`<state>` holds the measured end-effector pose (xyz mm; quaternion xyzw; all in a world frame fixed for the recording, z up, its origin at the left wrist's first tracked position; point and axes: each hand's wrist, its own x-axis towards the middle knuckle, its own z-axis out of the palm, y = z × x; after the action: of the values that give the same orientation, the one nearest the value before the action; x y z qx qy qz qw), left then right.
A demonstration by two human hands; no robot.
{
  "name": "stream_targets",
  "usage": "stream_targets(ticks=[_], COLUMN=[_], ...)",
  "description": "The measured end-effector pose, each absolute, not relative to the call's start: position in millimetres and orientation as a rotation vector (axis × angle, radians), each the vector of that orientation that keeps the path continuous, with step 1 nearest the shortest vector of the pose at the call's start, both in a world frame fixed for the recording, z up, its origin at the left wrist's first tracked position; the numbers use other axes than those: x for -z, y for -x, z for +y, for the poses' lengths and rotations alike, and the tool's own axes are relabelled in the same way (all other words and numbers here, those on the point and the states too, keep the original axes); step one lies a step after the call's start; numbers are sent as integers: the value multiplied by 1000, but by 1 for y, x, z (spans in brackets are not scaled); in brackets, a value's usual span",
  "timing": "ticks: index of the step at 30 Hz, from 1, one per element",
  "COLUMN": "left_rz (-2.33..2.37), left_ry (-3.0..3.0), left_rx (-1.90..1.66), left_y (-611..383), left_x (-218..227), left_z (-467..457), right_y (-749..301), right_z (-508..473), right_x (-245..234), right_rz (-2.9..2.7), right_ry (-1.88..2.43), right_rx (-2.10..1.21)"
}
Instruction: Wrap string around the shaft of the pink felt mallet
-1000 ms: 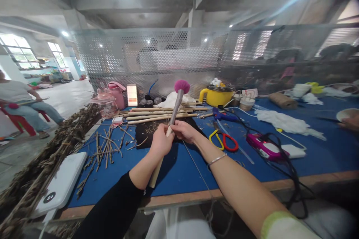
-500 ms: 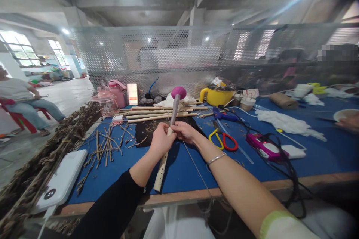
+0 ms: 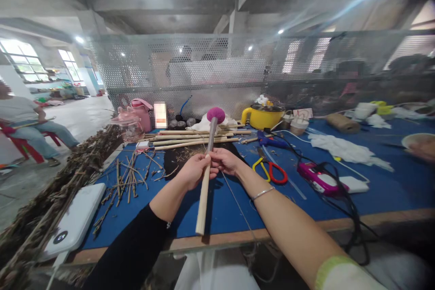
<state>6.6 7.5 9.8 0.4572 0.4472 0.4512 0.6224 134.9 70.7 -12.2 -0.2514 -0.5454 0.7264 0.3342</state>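
Observation:
Between my two hands is a pale wooden stick (image 3: pixel 204 199), with a purple ball (image 3: pixel 216 115) at its far end and grey wrapping along its upper part. My left hand (image 3: pixel 194 171) is closed around the stick just below the wrapping, thumb on top. My right hand (image 3: pixel 224 161) pinches at the lower edge of the wrapping. From the right hand a thin grey yarn (image 3: pixel 238 200) runs down over the table edge towards my lap. The right fingertips are partly hidden behind the stick.
Scissors (image 3: pixel 278 173) with yellow and red handles lie right of my hands, near a blue glue gun (image 3: pixel 272 139). Dry twigs (image 3: pixel 127 176) and a white power bank (image 3: pixel 76 217) are on the left. Wooden sticks (image 3: pixel 190 137) lie behind. A seated person (image 3: pixel 23 113) is at far left.
The stick has turned about its length: the holes seen near its lower end no longer show. That end has swung slightly right, and my left hand's fingers have shifted their grip.

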Motion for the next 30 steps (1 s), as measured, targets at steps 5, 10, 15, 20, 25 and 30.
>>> stream_targets(ticks=[5, 10, 15, 20, 25, 30], left_rz=[1150, 1330, 1311, 1298, 1278, 1290], left_ry=[-1080, -1212, -1170, -1141, -1122, -1135], left_rx=[-1152, -1310, -1345, -1355, -1340, -1347], left_y=[-7, -12, -11, -10, 0, 21], left_x=[-4, 2, 6, 5, -4, -7], left_z=[9, 7, 9, 11, 15, 26], right_y=[-132, -133, -131, -131, -136, -141], right_z=[71, 66, 62, 61, 66, 15], right_x=[14, 6, 0, 2, 3, -26], right_rz=[-1453, -1433, -1402, -1419, -1488, -1748], right_ry=[726, 670, 727, 758, 839, 1062], right_rx=[-1794, -1846, -1905, -1909, -1868, -1564])
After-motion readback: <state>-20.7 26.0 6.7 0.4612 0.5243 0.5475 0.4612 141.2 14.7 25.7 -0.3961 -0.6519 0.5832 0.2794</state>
